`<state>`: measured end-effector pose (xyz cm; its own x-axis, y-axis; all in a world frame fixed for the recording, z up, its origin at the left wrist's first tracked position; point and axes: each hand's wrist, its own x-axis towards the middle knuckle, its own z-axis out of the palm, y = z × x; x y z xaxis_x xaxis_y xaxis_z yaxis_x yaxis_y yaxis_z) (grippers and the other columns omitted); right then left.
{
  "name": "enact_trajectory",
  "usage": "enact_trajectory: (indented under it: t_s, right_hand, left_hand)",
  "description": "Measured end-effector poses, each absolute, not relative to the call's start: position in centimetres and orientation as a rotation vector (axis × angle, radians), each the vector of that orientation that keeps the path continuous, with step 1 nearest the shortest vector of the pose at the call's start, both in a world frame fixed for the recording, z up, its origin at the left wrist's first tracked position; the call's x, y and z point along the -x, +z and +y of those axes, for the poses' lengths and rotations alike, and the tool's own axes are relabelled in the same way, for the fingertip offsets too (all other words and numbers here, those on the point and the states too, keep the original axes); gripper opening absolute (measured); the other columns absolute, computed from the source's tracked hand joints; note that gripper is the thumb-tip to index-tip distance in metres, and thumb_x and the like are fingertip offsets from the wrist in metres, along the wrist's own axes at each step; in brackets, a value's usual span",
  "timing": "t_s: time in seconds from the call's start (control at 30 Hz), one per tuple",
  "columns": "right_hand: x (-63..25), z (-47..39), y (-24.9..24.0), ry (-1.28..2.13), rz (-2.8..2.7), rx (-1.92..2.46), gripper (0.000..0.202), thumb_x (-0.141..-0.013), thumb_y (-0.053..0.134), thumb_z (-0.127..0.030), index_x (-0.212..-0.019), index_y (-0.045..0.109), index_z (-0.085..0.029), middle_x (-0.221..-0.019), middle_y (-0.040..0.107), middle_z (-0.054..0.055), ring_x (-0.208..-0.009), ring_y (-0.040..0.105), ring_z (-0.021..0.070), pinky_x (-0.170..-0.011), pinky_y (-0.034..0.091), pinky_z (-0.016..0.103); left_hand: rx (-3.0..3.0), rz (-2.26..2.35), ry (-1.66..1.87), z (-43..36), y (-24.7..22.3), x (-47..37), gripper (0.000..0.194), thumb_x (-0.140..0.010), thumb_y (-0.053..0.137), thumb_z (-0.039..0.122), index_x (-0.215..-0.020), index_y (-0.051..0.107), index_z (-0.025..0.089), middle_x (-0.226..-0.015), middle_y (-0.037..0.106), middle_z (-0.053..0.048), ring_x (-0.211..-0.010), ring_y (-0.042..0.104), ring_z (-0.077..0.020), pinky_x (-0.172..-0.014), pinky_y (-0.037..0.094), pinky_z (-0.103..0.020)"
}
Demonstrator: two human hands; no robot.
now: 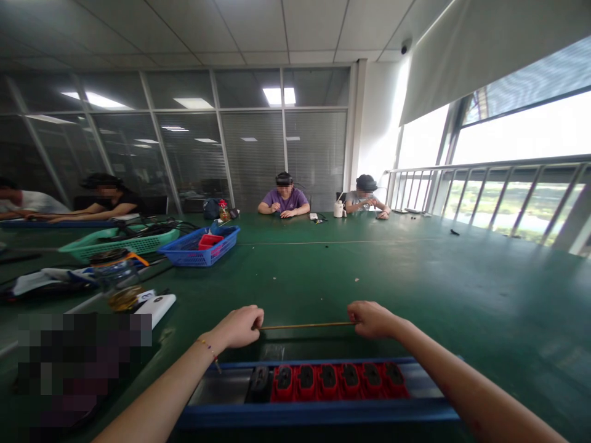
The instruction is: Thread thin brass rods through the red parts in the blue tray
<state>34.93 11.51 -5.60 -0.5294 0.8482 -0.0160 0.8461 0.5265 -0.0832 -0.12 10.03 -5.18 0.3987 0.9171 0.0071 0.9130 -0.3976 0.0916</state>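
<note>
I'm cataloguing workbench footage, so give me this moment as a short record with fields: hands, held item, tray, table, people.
hands: left hand and right hand, both closed
held item: thin rod, spanning the gap between them
tray: blue-edged tray with a row of six red pieces and, at their left, one black piece
table: green table; blue basket and green basket toward the left
people: two seated across, two farther left
</note>
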Motion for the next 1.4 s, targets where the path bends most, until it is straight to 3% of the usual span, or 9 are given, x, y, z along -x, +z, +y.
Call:
enact_trajectory:
  t_s: [0.17,0.27,0.4,0.53,0.8,1.17,1.4]
  right_hand:
    - [-36.8,7.7,-3.6,0.494,-2.369,1.318,0.019,-0.077,0.045,-0.022,-0.090,0.058,-0.018,-0.065,0.057,-0.001,-0.059,0.050,0.0124,-0.054,0.037,0.022]
    - [-37.5,4.7,-2.9,0.710,-2.157,1.239,0.021,-0.080,0.046,-0.029,-0.091,0.059,-0.017,-0.077,0.059,0.001,-0.069,0.052,0.0138,-0.061,0.041,0.023]
    - [-38.2,1.4,-3.3,0.966,-2.030,1.240,0.028,-0.080,0.049,-0.033,-0.103,0.053,-0.018,-0.081,0.058,0.001,-0.071,0.053,0.0143,-0.062,0.043,0.023]
    - [-38.8,0.1,-4.0,1.175,-2.024,1.257,0.037,-0.079,0.053,-0.039,-0.109,0.047,-0.019,-0.080,0.057,0.001,-0.070,0.053,0.0139,-0.060,0.044,0.022]
    - [-39.0,-0.1,-4.0,0.902,-2.159,1.421,0.031,-0.079,0.049,-0.049,-0.092,0.050,-0.020,-0.059,0.051,-0.004,-0.054,0.044,0.0102,-0.048,0.036,0.020]
    - [-39.0,0.4,-4.8,1.005,-2.103,1.474,0.036,-0.082,0.040,-0.053,-0.091,0.053,-0.020,-0.065,0.055,-0.002,-0.057,0.050,0.0114,-0.050,0.040,0.019]
    - [-39.9,0.7,-4.8,0.953,-2.131,1.572,0.038,-0.079,0.046,-0.053,-0.064,0.055,-0.019,-0.058,0.058,-0.001,-0.052,0.051,0.0123,-0.047,0.037,0.020]
  left_hand:
    - [-2.402,1.597,0.416,6.8,-3.5,0.7,0.015,-0.076,0.037,0.021,-0.082,0.051,0.019,-0.072,0.055,0.002,-0.065,0.051,-0.0122,-0.058,0.035,-0.020]
    - [-2.210,1.486,0.645,4.1,-2.2,0.5,0.020,-0.080,0.038,0.027,-0.094,0.051,0.020,-0.068,0.050,0.004,-0.063,0.048,-0.0120,-0.059,0.036,-0.020]
    - [-2.062,1.389,0.586,1.5,-1.3,-0.1,0.034,-0.079,0.046,0.037,-0.109,0.047,0.023,-0.072,0.049,0.004,-0.067,0.049,-0.0121,-0.061,0.038,-0.019]
    - [-2.016,1.483,0.484,0.5,-1.6,-0.6,0.033,-0.080,0.042,0.048,-0.098,0.054,0.023,-0.068,0.052,0.004,-0.063,0.049,-0.0125,-0.055,0.035,-0.019]
    - [-2.015,1.544,0.387,0.1,-2.0,-0.9,0.034,-0.079,0.042,0.052,-0.090,0.054,0.021,-0.065,0.060,0.003,-0.061,0.055,-0.0140,-0.054,0.035,-0.020]
    - [-1.885,1.397,0.387,0.5,-2.7,-0.8,0.038,-0.081,0.039,0.051,-0.096,0.053,0.019,-0.061,0.054,0.003,-0.057,0.052,-0.0127,-0.053,0.038,-0.021]
    - [-1.913,1.386,0.416,0.9,-2.8,-0.8,0.036,-0.078,0.045,0.050,-0.089,0.057,0.018,-0.069,0.059,0.001,-0.063,0.054,-0.0141,-0.057,0.039,-0.021]
